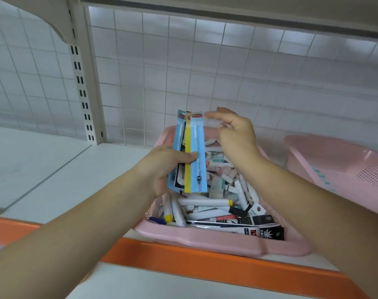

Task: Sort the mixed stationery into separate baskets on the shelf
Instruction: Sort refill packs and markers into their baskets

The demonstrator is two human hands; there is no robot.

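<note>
Left forearm point(86, 223), right forearm point(313, 203): bare, reaching from the near side over the shelf.
Orange shelf edge point(183, 255): trim strip along the near side of the white shelf board point(54, 169).
Near basket point(205, 240): pink perforated plastic, centre, holding the mixed stationery. Loose white markers point(205, 201) lie in it, with small capped pens farther back and black carded packs point(248, 223) along the near wall.
Blue carded packs point(193, 152): several flat blue-and-yellow hang cards stacked face to face. They are held upright over the near basket's left half, bottom edges just above the heap.
Left hand point(164, 167): closed round the stack's lower middle, thumb across the front face, fingers behind.
Right hand point(235, 134): just right of the stack's top, fingers loosely bent, gripping nothing visible. Blur hides whether a fingertip touches the top corners.
Second basket point(339, 167): pink, far right, apart from the near basket.
Back panel point(205, 72): white wire grid, with a slotted upright point(82, 93) at left.
Step (judged): gathering like packs before carrying them to a separate basket.
Handling (judged): the packs are light, thin and fairly stiff, with slick faces, so the stack is likely to fan or slide. Best pinched flat across the full width at mid-length. The hang-hole tops probably bend easily and suit squaring up, not lifting.
</note>
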